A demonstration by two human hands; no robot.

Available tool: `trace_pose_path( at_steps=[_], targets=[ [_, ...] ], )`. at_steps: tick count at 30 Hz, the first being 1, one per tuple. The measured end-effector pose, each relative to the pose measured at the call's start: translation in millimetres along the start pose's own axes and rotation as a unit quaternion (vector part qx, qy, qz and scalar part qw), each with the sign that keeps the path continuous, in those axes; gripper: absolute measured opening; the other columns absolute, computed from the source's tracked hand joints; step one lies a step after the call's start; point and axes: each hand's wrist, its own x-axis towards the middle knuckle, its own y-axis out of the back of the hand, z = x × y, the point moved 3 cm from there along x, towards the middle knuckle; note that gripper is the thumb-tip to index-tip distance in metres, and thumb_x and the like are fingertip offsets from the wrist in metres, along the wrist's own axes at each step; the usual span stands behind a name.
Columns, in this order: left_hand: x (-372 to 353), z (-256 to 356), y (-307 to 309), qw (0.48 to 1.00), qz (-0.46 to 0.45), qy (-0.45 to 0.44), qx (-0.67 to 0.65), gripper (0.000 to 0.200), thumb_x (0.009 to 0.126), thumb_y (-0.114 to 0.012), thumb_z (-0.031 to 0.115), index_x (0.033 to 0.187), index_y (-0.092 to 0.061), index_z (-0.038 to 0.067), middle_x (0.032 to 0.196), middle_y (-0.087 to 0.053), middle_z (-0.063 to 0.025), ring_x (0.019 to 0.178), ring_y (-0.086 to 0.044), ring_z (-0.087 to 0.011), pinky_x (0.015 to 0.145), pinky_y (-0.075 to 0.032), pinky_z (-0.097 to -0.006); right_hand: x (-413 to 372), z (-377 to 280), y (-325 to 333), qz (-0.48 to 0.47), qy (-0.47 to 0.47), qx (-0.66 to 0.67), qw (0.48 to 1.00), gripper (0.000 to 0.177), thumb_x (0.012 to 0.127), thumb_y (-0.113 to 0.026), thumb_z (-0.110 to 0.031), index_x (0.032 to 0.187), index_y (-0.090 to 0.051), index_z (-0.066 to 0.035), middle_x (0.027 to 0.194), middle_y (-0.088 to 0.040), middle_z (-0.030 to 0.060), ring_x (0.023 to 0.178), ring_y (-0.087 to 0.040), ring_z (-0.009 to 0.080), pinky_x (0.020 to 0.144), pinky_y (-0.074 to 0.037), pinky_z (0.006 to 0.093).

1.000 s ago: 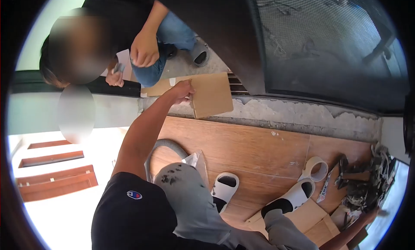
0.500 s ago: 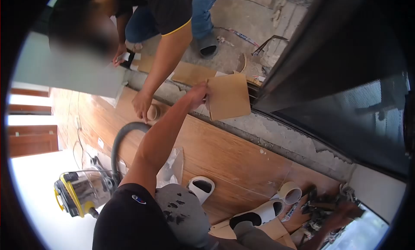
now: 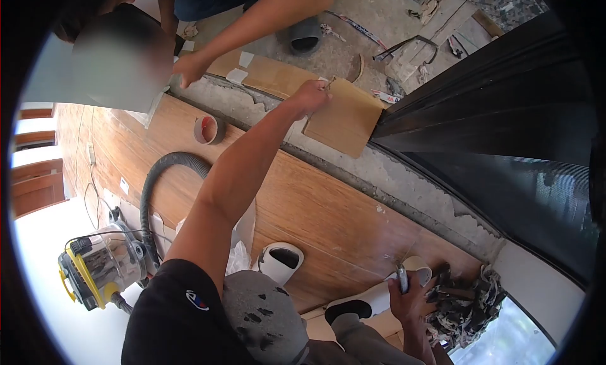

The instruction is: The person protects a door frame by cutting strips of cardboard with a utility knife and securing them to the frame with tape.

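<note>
My left hand [image 3: 311, 99] is closed on the edge of a flat brown cardboard piece [image 3: 347, 119], held over the concrete strip near the dark metal frame. At the lower right, my right hand [image 3: 409, 299] is closed around a small silver tool, which looks like a utility knife [image 3: 403, 276]. Just behind that hand, a roll of tape [image 3: 418, 268] rests on the wood floor. A longer cardboard strip [image 3: 278, 75] with white tape pieces lies along the concrete edge, beyond my left hand.
A co-worker's hand [image 3: 189, 68] is at the strip's left end, near a pale panel [image 3: 95, 75]. Another tape roll [image 3: 208, 130] lies on the floor. A vacuum [image 3: 104, 264] with its hose [image 3: 148, 188], white slippers [image 3: 279, 258] and a debris heap [image 3: 464, 302] are around me.
My right hand has come from the debris side to beside the tape roll, now with the silver tool. The co-worker's hand has left the other tape roll. The cardboard in my left hand has tilted.
</note>
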Motion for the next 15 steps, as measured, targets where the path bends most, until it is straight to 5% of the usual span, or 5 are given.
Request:
trace_pose_path(
  at_steps=[4, 10, 15],
  targets=[
    [-0.2, 1.7, -5.8, 1.000, 0.019, -0.007, 0.002, 0.029, 0.098, -0.060, 0.010, 0.125, -0.062, 0.003, 0.108, -0.069, -0.0079, 0.096, -0.065, -0.0167, 0.083, -0.052, -0.0326, -1.1, 19.8, -5.1, 0.009, -0.082, 0.037, 0.996, 0.024, 0.089, -0.072, -0.013, 0.100, -0.054, -0.001, 0.069, -0.060, 0.0152, 0.059, -0.060, 0.0252, 0.055, -0.046, 0.0392],
    [1.4, -3.6, -3.7, 0.999, 0.043, -0.006, 0.010, 0.025, 0.097, -0.061, 0.011, 0.121, -0.064, 0.004, 0.107, -0.068, -0.0065, 0.096, -0.064, -0.0159, 0.083, -0.051, -0.0334, 15.0, -0.4, -1.7, 0.010, 0.019, -0.011, 1.000, 0.027, 0.088, -0.072, -0.012, 0.102, -0.052, -0.002, 0.069, -0.059, 0.0122, 0.059, -0.058, 0.0235, 0.057, -0.047, 0.0377],
    [-35.4, -9.9, 26.1, 0.994, -0.011, 0.014, -0.106, 0.024, 0.096, -0.063, 0.014, 0.120, -0.063, 0.007, 0.105, -0.067, -0.0033, 0.096, -0.063, -0.0150, 0.080, -0.051, -0.0323, 19.6, 2.5, -5.1, -0.065, -0.027, 0.025, 0.997, 0.030, 0.087, -0.070, -0.010, 0.107, -0.049, 0.000, 0.076, -0.058, 0.0092, 0.065, -0.058, 0.0220, 0.061, -0.048, 0.0363]
  ],
)
